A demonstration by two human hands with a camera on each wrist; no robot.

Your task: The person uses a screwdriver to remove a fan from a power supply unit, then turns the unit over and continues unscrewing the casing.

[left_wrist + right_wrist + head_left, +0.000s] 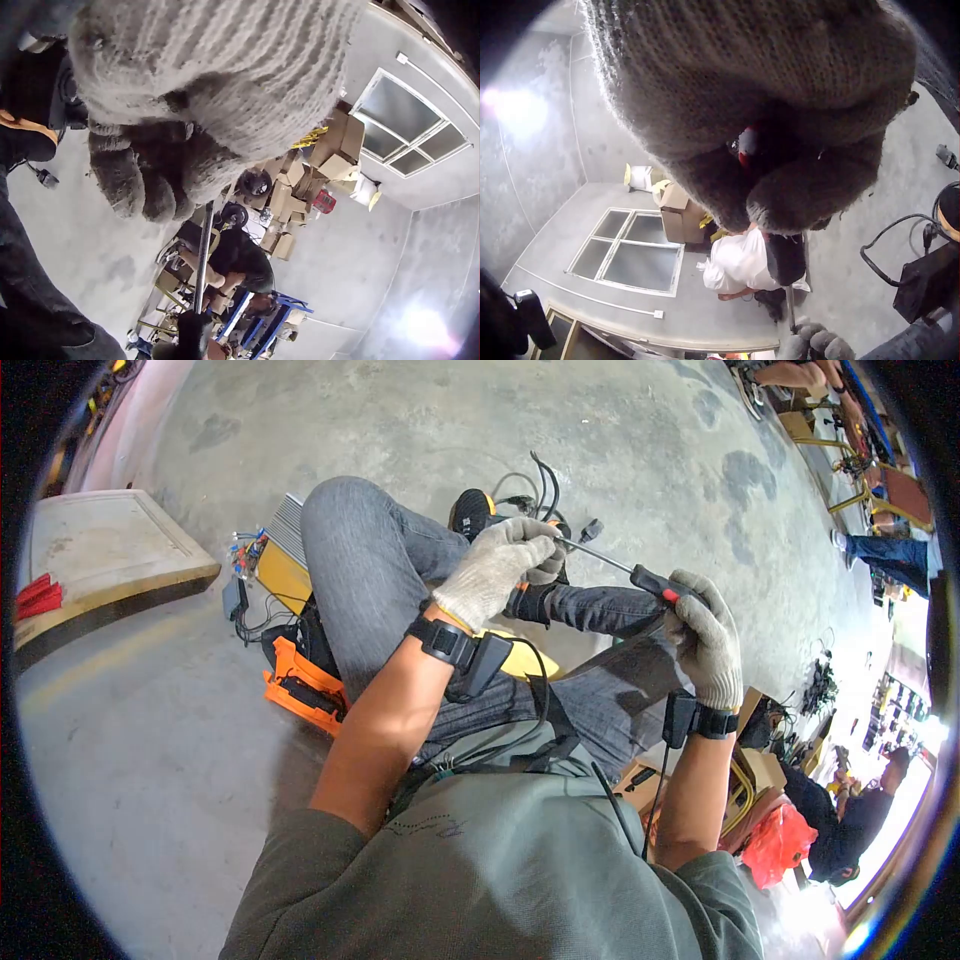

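A screwdriver with a black and red handle and a long metal shaft spans both gloved hands. Its handle is in the grip of my right hand, fingers curled round it. At the shaft's far end, my left hand pinches the metal between thumb and fingers. The left wrist view shows the shaft running down from the curled fingers of my left hand. In the right wrist view the handle comes out below my right hand; the tip is hidden.
Black cables lie on the floor beyond the shoes. Left of the bent leg are an orange tool, a yellow device and a pale panel. A red bag and a person are at right.
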